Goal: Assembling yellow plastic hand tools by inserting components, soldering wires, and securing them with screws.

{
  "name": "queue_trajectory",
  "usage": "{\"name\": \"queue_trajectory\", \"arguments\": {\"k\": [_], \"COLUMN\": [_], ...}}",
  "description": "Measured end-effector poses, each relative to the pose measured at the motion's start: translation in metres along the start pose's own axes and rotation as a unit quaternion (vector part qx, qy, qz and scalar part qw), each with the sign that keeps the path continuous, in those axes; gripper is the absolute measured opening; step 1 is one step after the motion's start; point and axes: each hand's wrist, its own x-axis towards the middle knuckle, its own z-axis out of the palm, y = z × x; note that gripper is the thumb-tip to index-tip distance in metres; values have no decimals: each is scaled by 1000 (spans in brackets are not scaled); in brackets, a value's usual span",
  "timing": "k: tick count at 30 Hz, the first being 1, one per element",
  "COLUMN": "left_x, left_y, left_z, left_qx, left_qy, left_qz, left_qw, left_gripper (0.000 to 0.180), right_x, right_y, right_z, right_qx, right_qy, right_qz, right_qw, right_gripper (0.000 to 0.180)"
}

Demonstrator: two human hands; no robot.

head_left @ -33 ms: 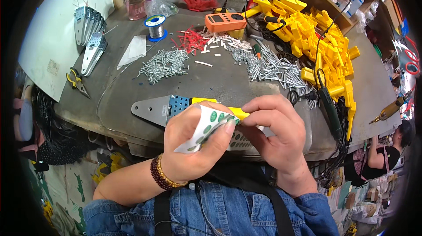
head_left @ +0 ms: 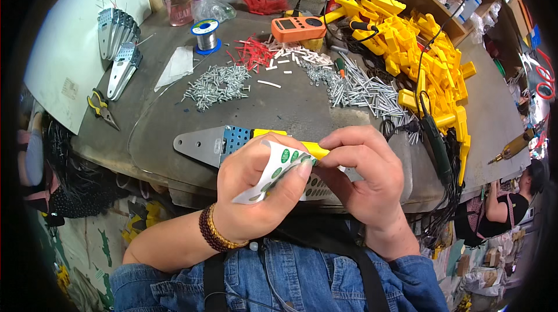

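My left hand (head_left: 258,181) is closed on a white sheet of round green stickers (head_left: 278,172), thumb on top, the sheet bent between thumb and fingers. Thumb and forefinger of my right hand (head_left: 366,175) are pinched together at the sheet's far right edge, beside a green sticker; whether they have lifted a sticker is hidden. Under and beyond my hands, a tool with a flat grey metal blade (head_left: 200,144), a perforated blue plate (head_left: 235,138) and a yellow handle (head_left: 314,149) lies on the table. More stickers (head_left: 317,189) show below, between my hands.
Ahead lie piles of short screws (head_left: 218,88), long screws (head_left: 372,88) and red tubing pieces (head_left: 253,53). Yellow plastic handles (head_left: 418,44) heap up at right, near a black-handled cabled tool (head_left: 435,143). An orange meter (head_left: 297,29), solder spool (head_left: 205,37) and pliers (head_left: 103,108) stand around.
The sticker sheet in my left hand has tilted slightly, so the upper stickers show more of their faces. Both hands stay in nearly the same place.
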Motion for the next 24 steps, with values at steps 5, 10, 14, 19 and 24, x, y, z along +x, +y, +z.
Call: {"name": "queue_trajectory", "arguments": {"k": [5, 10, 14, 19, 24], "left_x": [0, 1, 16, 67, 55], "left_y": [-5, 0, -13, -44, -44], "left_z": [0, -3, -14, -83, -39], "left_qx": [-23, 0, -29, 133, 458], "left_qy": [7, -17, 148, 92, -166], "left_qz": [14, -17, -16, -106, 157], "left_qw": [1000, 1000, 988, 981, 859], "left_gripper": [14, 17, 24, 38, 43], "right_x": [0, -3, -3, -21, -38], "right_y": [0, 3, 0, -1, -8], "right_z": [4, 3, -1, 8, 49], "right_qx": [6, -8, -16, 86, 59], "right_qy": [11, 10, 25, -127, -177], "right_qz": [3, 1, -19, -3, -74], "right_qw": [1000, 1000, 999, 988, 980], "right_gripper": [29, 27, 25, 25, 23]}}
